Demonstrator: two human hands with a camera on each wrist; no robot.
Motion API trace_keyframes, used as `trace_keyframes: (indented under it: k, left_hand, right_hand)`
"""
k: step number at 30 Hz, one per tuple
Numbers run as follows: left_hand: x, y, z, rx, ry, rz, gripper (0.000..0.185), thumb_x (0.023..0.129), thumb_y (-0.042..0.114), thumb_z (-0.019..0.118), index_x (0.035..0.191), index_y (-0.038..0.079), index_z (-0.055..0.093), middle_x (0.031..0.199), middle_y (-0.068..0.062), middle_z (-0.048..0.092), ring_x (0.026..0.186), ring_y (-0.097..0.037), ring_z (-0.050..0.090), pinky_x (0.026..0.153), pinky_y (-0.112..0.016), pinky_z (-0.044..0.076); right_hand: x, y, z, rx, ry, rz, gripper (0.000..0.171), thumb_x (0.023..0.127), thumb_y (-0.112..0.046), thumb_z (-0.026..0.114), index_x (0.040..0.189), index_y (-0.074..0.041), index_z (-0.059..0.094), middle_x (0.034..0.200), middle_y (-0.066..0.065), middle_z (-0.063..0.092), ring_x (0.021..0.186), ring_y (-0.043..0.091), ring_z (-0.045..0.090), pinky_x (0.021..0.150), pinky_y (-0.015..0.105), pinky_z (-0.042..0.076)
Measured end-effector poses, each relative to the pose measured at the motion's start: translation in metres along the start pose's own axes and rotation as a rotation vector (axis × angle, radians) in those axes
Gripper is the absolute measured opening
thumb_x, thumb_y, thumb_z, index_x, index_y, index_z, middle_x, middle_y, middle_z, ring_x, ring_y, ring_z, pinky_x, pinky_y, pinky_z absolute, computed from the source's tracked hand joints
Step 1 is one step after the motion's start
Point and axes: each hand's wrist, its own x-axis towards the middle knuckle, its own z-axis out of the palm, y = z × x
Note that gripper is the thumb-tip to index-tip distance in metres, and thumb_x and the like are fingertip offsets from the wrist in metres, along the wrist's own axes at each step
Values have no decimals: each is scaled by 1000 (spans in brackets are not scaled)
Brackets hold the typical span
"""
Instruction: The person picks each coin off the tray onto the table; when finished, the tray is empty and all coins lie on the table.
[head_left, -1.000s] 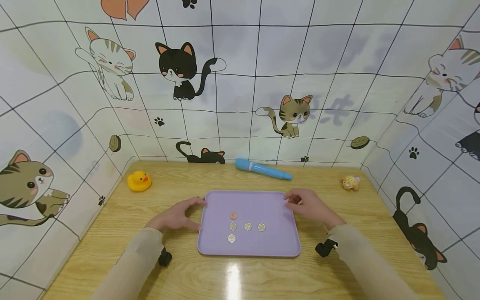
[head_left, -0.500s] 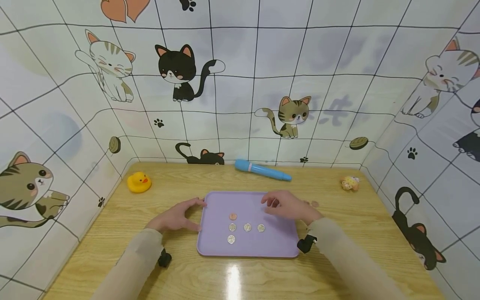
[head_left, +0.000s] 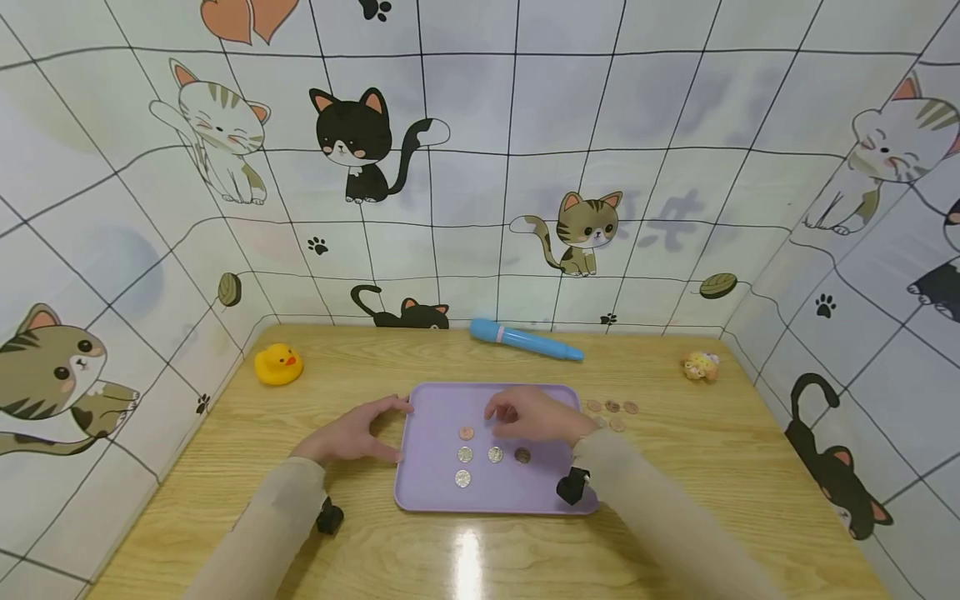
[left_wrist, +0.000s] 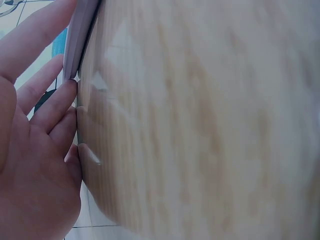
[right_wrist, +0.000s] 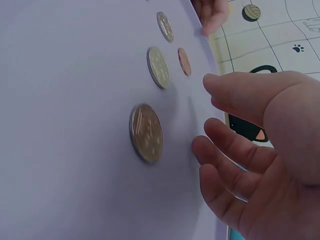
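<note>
Smooth matt purple plastic tray [head_left: 442, 492] on a shiny wooden table [head_left: 360, 542]. Shiny metal coins [head_left: 480, 455] on the tray. Glossy yellow rubber duck [head_left: 278, 363] far behind the tray.

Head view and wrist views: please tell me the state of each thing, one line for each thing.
purple tray: flat on the table, held at its left edge.
copper coin: flat on the tray.
silver coins: four, flat on the tray.
loose coins: flat on the table, right of the tray.
left hand: fingers touch the tray edge.
right hand: over the tray, loosely curled, holding nothing visible.
blue pen: lying down, capped.
rubber duck: upright.
</note>
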Motion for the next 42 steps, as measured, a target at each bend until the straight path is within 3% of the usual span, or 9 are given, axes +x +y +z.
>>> trace_keyframes:
  k: [19,42]
  left_hand:
    - [-3,1,-1,28,-6,-1,74,80,36,92,145,30,57,172,-13,30,159,-43,20,125,-70,15]
    - [-2,1,-2,3,-5,1,73,79,37,94,142,33,59,171,-10,32,159,-41,21,126,-69,13]
  right_hand:
    - [36,-16,20,-70,-72,-50,18,97,-18,75,114,-18,75,111,0,70,100,16,64,94,35,54]
    - [41,-23,23,-104,-73,-53,6,97,-16,76,103,-18,75,102,-5,71,100,16,64,92,34,54]
